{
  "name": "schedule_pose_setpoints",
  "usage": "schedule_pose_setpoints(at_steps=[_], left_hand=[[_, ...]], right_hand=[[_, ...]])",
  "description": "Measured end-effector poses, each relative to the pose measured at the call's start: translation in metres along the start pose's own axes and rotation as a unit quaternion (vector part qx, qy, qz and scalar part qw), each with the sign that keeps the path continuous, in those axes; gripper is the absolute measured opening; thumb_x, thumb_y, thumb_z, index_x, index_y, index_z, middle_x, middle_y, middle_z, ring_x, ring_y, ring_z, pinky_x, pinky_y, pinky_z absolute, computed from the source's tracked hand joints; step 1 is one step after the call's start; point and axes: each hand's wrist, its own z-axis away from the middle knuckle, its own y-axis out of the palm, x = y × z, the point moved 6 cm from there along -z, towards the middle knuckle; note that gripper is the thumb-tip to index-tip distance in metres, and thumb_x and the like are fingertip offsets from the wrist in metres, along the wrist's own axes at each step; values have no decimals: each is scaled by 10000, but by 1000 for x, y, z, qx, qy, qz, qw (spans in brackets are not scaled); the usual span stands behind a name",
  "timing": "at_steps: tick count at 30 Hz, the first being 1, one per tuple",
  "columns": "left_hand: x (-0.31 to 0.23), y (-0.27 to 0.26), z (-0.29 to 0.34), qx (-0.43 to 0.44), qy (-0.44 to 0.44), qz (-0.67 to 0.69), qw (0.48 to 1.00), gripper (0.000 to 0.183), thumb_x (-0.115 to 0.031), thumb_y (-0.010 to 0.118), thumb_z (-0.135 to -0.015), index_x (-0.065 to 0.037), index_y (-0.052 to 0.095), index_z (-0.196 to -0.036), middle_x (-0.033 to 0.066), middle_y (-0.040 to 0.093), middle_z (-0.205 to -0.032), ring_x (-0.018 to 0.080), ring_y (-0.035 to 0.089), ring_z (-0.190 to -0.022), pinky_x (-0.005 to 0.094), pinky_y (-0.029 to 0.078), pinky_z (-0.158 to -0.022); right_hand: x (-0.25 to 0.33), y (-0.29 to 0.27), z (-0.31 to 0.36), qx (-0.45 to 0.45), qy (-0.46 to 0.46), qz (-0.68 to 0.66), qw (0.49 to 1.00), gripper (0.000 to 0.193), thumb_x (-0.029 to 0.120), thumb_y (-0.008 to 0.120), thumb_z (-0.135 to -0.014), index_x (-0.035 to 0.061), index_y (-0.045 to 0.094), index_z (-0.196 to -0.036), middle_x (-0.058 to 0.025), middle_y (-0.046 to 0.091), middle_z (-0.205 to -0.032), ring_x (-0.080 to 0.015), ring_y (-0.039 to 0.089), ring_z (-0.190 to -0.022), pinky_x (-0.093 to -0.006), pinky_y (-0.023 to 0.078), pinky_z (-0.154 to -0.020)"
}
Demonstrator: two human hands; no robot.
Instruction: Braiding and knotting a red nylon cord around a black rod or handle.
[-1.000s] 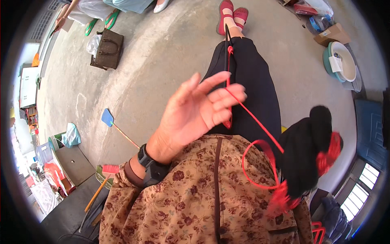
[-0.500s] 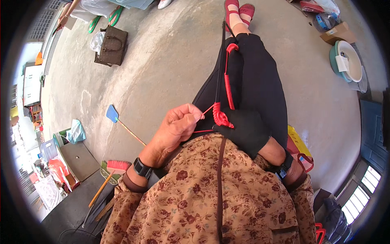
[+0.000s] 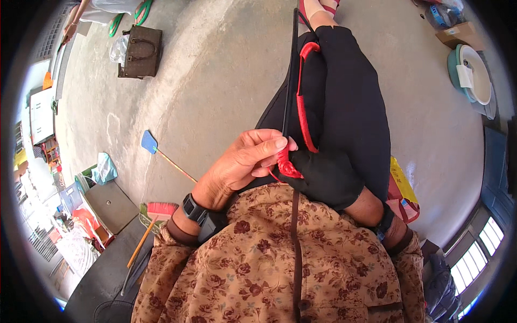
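A long black cord-like strip (image 3: 292,70) runs from near my shoes down over my black trousers to my hands. Red cord (image 3: 287,166) is wound in tight coils around its near end. A curved length wrapped in red (image 3: 306,123) lies on my thigh, joined by a thin red strand to another wrapped bend (image 3: 308,49). My bare left hand (image 3: 250,159) is closed, thumb and fingers pinching at the top of the coils. In a black glove, my right hand (image 3: 329,177) is closed around the coils' right side; its fingertips are partly hidden.
A blue fly swatter (image 3: 149,142) and a brown handbag (image 3: 142,52) are on the concrete floor to the left. A red broom (image 3: 161,209) lies near my left elbow. Basins (image 3: 476,81) stand at the far right, and a yellow-and-red bag (image 3: 401,188) beside my right leg.
My left hand has moved right, from pulling a red strand taut to pinching at the coils. The right hand still grips them. The view has shifted slightly.
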Motion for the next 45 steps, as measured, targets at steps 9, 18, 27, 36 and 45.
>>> schedule_pose_setpoints(at_steps=[9,18,27,36,45], left_hand=[[19,2,11,1,-8,53,999,263,-258,625,-912,0,636,-959,-66,399,-609,21,320,-517,175,259,-429],[11,-7,28,-58,59,-33,996,273,-311,606,-921,-41,645,-932,-83,367,-551,16,286,-470,184,222,-410],[12,-13,48,-60,73,-79,992,209,-254,594,-930,-54,635,-884,-102,382,-571,4,277,-479,190,198,-433],[15,0,74,-25,44,-161,986,203,-238,573,-947,-60,619,-862,-93,450,-613,0,348,-537,182,257,-477],[31,10,87,28,78,-143,986,201,-205,539,-956,-32,600,-875,-65,450,-597,8,348,-501,187,249,-447]], right_hand=[[-3,4,7,-12,-10,35,999,299,374,633,-830,117,609,-981,-74,573,-630,-238,573,-491,-360,425,-432],[-12,-13,12,-5,101,-301,948,240,236,559,-905,48,600,-1049,-44,559,-671,-129,538,-561,-279,416,-505],[-13,3,4,82,291,-563,769,241,206,546,-944,54,634,-1109,61,533,-707,-22,435,-592,-202,352,-514],[-5,6,5,40,238,-514,823,171,178,575,-926,45,619,-1024,47,564,-775,-33,488,-696,-216,413,-612],[7,4,23,81,266,-457,845,227,226,555,-940,35,616,-1046,13,584,-791,-55,514,-700,-243,434,-638]])
